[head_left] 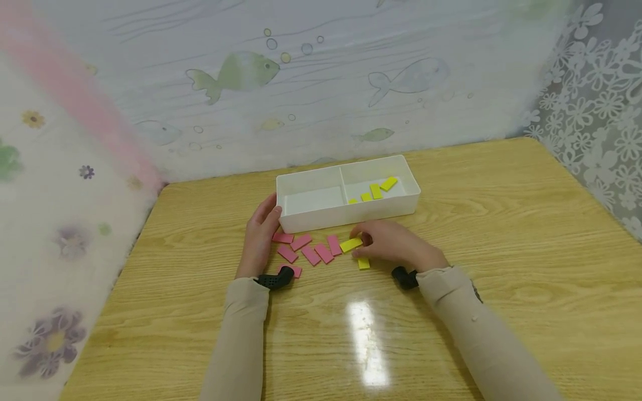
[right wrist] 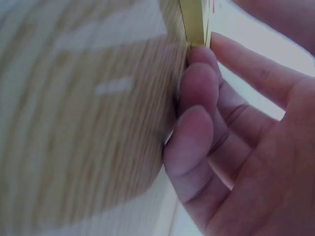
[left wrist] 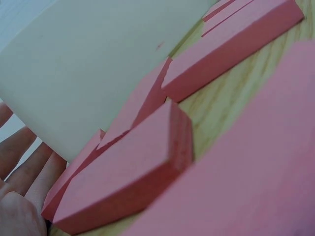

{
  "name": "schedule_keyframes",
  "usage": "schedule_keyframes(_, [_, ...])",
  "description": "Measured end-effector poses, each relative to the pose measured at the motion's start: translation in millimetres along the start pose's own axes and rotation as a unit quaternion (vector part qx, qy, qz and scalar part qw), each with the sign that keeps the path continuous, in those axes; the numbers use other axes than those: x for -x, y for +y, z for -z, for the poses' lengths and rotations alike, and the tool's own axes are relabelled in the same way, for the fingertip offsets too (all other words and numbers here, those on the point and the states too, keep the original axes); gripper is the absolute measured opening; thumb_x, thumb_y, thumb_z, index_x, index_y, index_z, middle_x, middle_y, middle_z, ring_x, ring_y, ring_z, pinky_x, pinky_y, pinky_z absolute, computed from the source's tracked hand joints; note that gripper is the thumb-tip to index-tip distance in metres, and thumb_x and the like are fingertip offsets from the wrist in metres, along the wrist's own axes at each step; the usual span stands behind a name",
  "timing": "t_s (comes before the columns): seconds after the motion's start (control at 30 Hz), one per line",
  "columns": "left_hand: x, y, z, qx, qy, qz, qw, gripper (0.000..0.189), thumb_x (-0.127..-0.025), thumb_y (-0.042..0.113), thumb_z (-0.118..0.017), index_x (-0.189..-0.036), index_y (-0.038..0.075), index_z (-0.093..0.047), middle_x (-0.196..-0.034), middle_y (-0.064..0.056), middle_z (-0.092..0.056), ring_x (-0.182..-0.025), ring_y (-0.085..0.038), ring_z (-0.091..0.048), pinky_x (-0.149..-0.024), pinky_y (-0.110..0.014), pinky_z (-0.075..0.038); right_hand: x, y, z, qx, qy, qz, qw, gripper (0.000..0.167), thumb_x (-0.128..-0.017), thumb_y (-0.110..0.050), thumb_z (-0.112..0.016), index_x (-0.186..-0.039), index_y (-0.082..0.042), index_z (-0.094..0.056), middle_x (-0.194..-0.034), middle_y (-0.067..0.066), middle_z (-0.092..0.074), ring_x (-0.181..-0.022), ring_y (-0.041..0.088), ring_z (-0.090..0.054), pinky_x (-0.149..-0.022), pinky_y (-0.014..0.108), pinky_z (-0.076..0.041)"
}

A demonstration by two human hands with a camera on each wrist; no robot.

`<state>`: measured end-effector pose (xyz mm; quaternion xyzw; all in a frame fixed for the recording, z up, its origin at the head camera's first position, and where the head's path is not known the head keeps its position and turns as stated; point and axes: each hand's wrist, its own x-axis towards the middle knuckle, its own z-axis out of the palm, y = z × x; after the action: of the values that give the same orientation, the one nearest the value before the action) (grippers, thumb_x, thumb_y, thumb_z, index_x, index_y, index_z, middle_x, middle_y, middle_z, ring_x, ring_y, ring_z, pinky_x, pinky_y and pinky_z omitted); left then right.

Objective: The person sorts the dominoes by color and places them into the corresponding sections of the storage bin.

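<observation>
A white two-compartment box (head_left: pixel 351 213) stands at the middle of the table, with several yellow blocks (head_left: pixel 376 191) in its right compartment. My left hand (head_left: pixel 258 234) rests against the box's left end, fingers fairly straight along the wall and thumb at the front corner. In front of the box my right hand (head_left: pixel 393 244) pinches a yellow block (head_left: pixel 350 245) at its fingertips, which also shows in the right wrist view at the top (right wrist: pixel 194 22). Another yellow block (head_left: pixel 363 264) lies beneath the thumb. Several pink blocks (head_left: pixel 324 253) are scattered between the hands.
The wooden table (head_left: pixel 321 334) meets a wall (head_left: pixel 321 128) painted with fish behind the box. In the left wrist view, pink blocks (left wrist: pixel 123 172) lie close along the box's outer wall (left wrist: pixel 98 69). Each wrist wears a black camera mount (head_left: pixel 275 280).
</observation>
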<state>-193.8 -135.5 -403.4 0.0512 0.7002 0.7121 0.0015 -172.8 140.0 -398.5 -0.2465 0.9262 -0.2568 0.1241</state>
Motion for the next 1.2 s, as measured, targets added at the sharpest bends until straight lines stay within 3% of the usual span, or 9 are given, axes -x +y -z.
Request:
schedule_keyframes(0.17, [-1.8,0.0,-2.4,0.0,0.001,0.005,1.0,0.043,-0.092,0.028,-0.049,-0.134,0.02,-0.041,-0.138,0.001,-0.037,-0.128,-0.019,-0.03,-0.101,-0.033,-0.029,0.7,-2,0,0.019,0.011,-0.009,0.9997,0.027,-0.079,-0.032,-0.067,-0.099,-0.015,-0.061,-0.074,-0.005,-0.052,-0.068,0.011,-0.046,-0.064,0.027,-0.039])
schedule_keyframes(0.5, [-3.5,-3.7,-1.1,-0.018,-0.012,0.005,0.9998,0.054,-0.091,0.034,-0.049,-0.139,0.014,-0.033,-0.142,-0.004,-0.03,-0.126,-0.016,-0.032,-0.102,-0.036,-0.028,-0.3,-4,-2,0.026,0.012,-0.027,0.9992,0.021,-0.079,-0.028,-0.067,-0.092,-0.014,-0.058,-0.079,-0.004,-0.051,-0.071,0.013,-0.046,-0.065,0.027,-0.04])
schedule_keyframes(0.77, [-4.6,-2.2,-2.7,-0.02,-0.014,0.007,0.9997,0.053,-0.092,0.032,-0.048,-0.139,0.013,-0.033,-0.141,-0.003,-0.031,-0.125,-0.014,-0.034,-0.101,-0.034,-0.029,1.9,-1,1,-0.014,0.021,-0.025,0.9994,0.014,-0.079,-0.021,-0.066,-0.085,-0.015,-0.056,-0.077,-0.003,-0.051,-0.071,0.014,-0.046,-0.065,0.028,-0.038])
schedule_keyframes(1.2, [0.4,-1.5,-0.8,-0.026,-0.011,-0.005,0.9996,0.059,-0.088,0.041,-0.052,-0.138,0.014,-0.035,-0.141,-0.005,-0.033,-0.127,-0.02,-0.031,-0.101,-0.036,-0.029,0.8,8,0,-0.081,0.044,-0.025,0.9955,0.013,-0.085,-0.03,-0.06,-0.092,-0.019,-0.06,-0.085,-0.008,-0.058,-0.079,0.009,-0.052,-0.073,0.027,-0.043])
